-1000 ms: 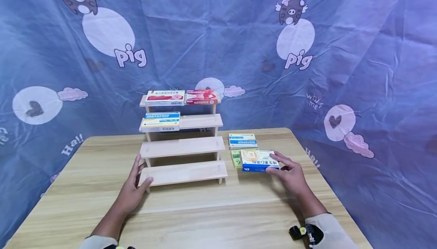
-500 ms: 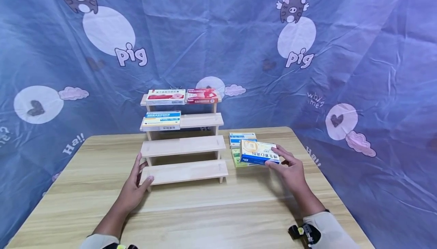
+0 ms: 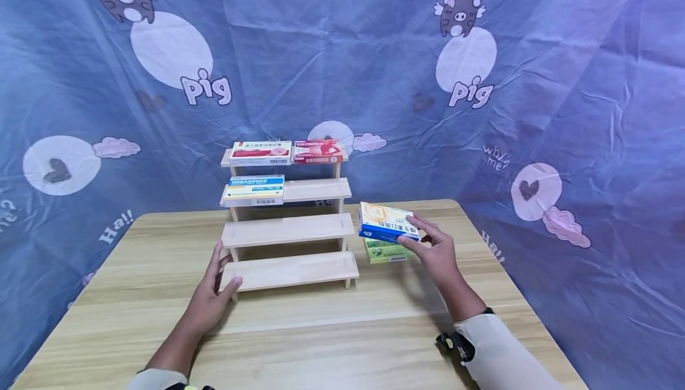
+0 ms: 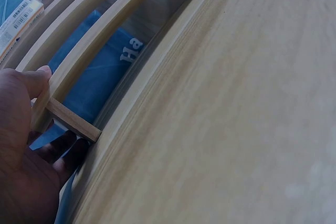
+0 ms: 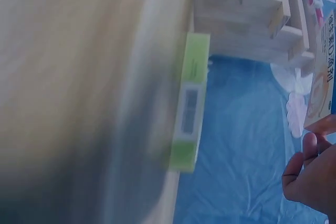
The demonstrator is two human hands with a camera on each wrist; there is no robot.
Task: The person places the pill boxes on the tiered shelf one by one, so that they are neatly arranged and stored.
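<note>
My right hand point(image 3: 436, 253) pinches one end of a white, yellow and blue medicine box point(image 3: 385, 222). It is held tilted above a green medicine box point(image 3: 387, 252) on the table, right of a stepped wooden shelf point(image 3: 289, 272). In the right wrist view, the held box point(image 5: 321, 80) shows at the right edge. My left hand point(image 3: 209, 298) grips the left end of the shelf's lowest step. The left wrist view shows the thumb point(image 4: 39, 80) on that step and the fingers below, beside a leg.
A red-and-white box point(image 3: 260, 153) and a red box point(image 3: 318, 151) lie on the top step. One blue, white and yellow box point(image 3: 253, 189) sits at the left of the second step. Behind the wooden table point(image 3: 321, 342) hangs a blue patterned cloth point(image 3: 332, 51).
My right hand has lifted the medicine box and moved it left and away from me. It now hides the blue-and-white box on the table. The left hand has stayed on the shelf.
</note>
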